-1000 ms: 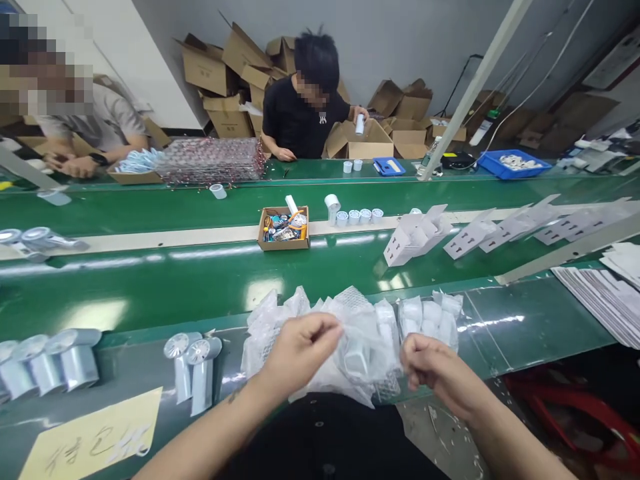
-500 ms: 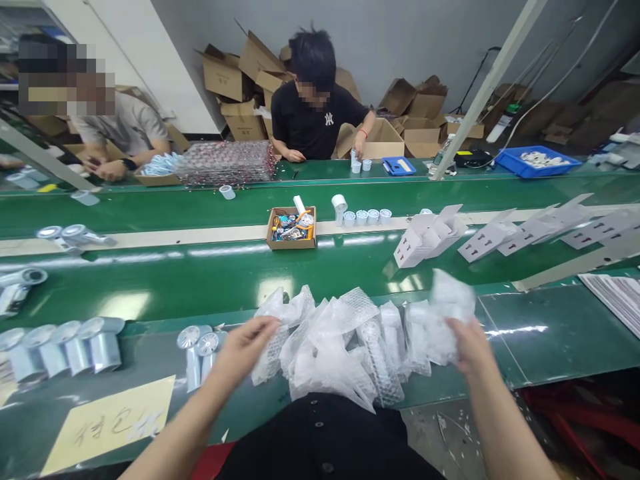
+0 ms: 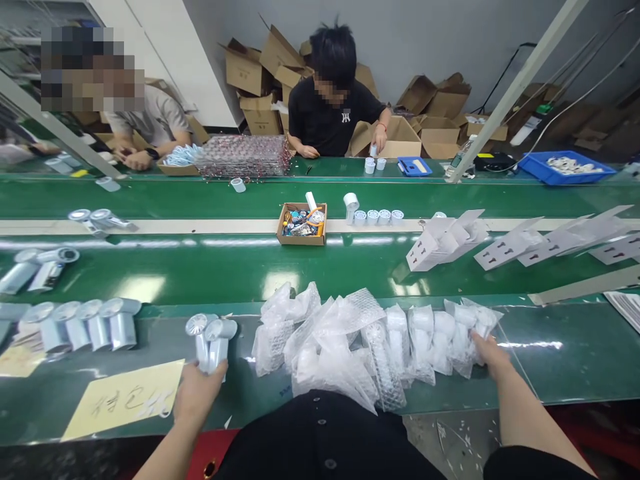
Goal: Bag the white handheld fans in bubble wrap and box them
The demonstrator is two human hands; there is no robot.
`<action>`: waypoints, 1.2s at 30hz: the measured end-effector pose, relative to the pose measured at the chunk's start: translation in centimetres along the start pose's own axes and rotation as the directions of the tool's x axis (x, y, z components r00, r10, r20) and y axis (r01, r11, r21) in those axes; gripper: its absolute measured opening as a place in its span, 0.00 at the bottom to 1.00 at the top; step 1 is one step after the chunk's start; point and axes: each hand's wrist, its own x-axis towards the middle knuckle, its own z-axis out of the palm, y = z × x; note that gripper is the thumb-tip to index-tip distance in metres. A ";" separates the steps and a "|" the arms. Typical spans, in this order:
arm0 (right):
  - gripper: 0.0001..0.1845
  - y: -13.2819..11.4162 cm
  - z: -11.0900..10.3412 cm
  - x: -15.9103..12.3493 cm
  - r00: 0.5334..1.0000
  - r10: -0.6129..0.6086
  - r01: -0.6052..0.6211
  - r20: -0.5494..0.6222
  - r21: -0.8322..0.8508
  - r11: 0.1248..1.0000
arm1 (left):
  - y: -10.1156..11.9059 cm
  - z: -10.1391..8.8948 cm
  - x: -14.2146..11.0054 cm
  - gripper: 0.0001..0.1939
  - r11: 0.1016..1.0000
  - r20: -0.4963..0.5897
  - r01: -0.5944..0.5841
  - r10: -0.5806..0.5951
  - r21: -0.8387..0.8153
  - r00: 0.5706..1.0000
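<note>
My left hand (image 3: pixel 199 393) is closed around the lower end of a pale blue, T-shaped handheld device (image 3: pixel 219 341). A similar device (image 3: pixel 199 333) with a vented round end stands right beside it. At the right, my right hand (image 3: pixel 493 357) grips a bubble-wrapped device (image 3: pixel 484 321) at the end of a row of wrapped ones (image 3: pixel 421 337). Its fingertips are partly hidden by the wrap. Between my hands lies a loose heap of clear bubble bags (image 3: pixel 325 353), close against my body.
Several unwrapped pale blue devices (image 3: pixel 120 323) stand at left, behind a yellow handwritten paper (image 3: pixel 125 400). Across the green belt (image 3: pixel 225 273) are a small parts box (image 3: pixel 301 240) and white cartons (image 3: pixel 445 241). Two people sit opposite; a slanted post (image 3: pixel 515 93) rises at right.
My left hand has moved left and down from the bubble bags to the pale blue devices. My right hand has lowered the wrapped device onto the table at the row's right end.
</note>
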 end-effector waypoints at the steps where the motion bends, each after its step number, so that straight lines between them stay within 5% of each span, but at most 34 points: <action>1: 0.15 -0.7 -0.3 -0.4 1.000 -0.015 0.015 -0.007 -0.003 1.000 | 0.9 -0.7 -0.8 0.41 1.000 -0.015 -0.004 0.004 -0.004 1.000; 3: 0.14 -2.5 -0.1 -2.2 0.997 -0.070 0.070 0.019 0.023 0.997 | 2.9 -2.0 -2.8 0.37 0.994 -0.017 -0.022 0.020 -0.110 1.000; 5: 0.11 -4.4 1.5 -5.6 0.978 -0.071 0.043 0.198 0.140 0.989 | 5.3 -2.6 -5.6 0.32 0.941 0.048 -0.085 0.107 -0.327 0.993; 6: 0.12 -5.3 2.8 -7.9 0.926 -0.025 -0.068 0.376 0.233 0.970 | 6.7 -2.4 -7.2 0.30 0.888 0.088 -0.139 0.196 -0.439 0.977; 7: 0.16 -6.2 4.4 -10.4 0.786 0.038 -0.266 0.618 0.282 0.922 | 8.2 -1.9 -8.9 0.28 0.822 0.123 -0.195 0.304 -0.535 0.945; 9: 0.26 -7.5 7.6 -14.9 0.594 0.032 -0.409 0.804 0.267 0.873 | 11.6 -0.2 -12.3 0.24 0.690 0.187 -0.309 0.544 -0.654 0.818; 10: 0.29 -7.9 8.9 -16.5 0.474 -0.003 -0.517 0.881 0.281 0.809 | 13.6 0.9 -13.7 0.22 0.635 0.229 -0.363 0.657 -0.682 0.718; 11: 0.30 -8.3 9.9 -17.6 0.460 -0.041 -0.575 0.887 0.333 0.747 | 15.7 2.1 -14.8 0.19 0.587 0.275 -0.415 0.751 -0.695 0.601; 13: 0.27 -8.5 10.7 -17.8 0.542 -0.073 -0.628 0.837 0.461 0.627 | 20.4 4.4 -16.1 0.18 0.562 0.399 -0.511 0.825 -0.650 0.400; 14: 0.25 -8.5 10.5 -17.0 0.632 -0.058 -0.597 0.773 0.533 0.599 | 22.8 5.5 -16.2 0.22 0.589 0.453 -0.568 0.807 -0.575 0.379; 16: 0.24 -8.1 9.2 -14.7 0.758 -0.009 -0.508 0.652 0.599 0.619 | 27.1 7.7 -15.8 0.28 0.668 0.498 -0.663 0.725 -0.338 0.476; 18: 0.25 -7.4 7.4 -12.4 0.797 0.007 -0.447 0.604 0.582 0.679 | 30.0 10.0 -15.1 0.28 0.711 0.504 -0.689 0.651 -0.143 0.567; 19: 0.26 -7.0 6.6 -11.6 0.789 0.017 -0.446 0.614 0.553 0.703 | 30.8 11.1 -14.7 0.27 0.717 0.529 -0.692 0.620 -0.084 0.579; 25: 0.24 -4.7 5.5 -11.2 0.677 0.160 -0.633 0.719 0.456 0.626 | 28.7 14.5 -13.3 0.09 0.712 0.673 -0.697 0.474 0.087 0.568; 28: 0.19 -3.7 6.3 -11.7 0.597 0.243 -0.738 0.764 0.405 0.540 | 27.3 13.3 -13.0 0.09 0.721 0.705 -0.691 0.465 0.049 0.536; 31: 0.19 -3.1 7.2 -12.2 0.445 0.238 -0.828 0.863 0.295 0.477 | 26.2 10.8 -13.6 0.16 0.727 0.704 -0.682 0.526 -0.081 0.477; 34: 0.22 -3.4 7.5 -13.4 0.252 0.048 -0.848 0.967 0.197 0.492 | 24.9 7.8 -14.4 0.17 0.680 0.698 -0.639 0.650 -0.359 0.300; 36: 0.22 -4.1 7.5 -14.6 0.168 -0.094 -0.821 0.981 0.192 0.538 | 23.8 5.9 -14.5 0.12 0.641 0.657 -0.518 0.731 -0.567 0.185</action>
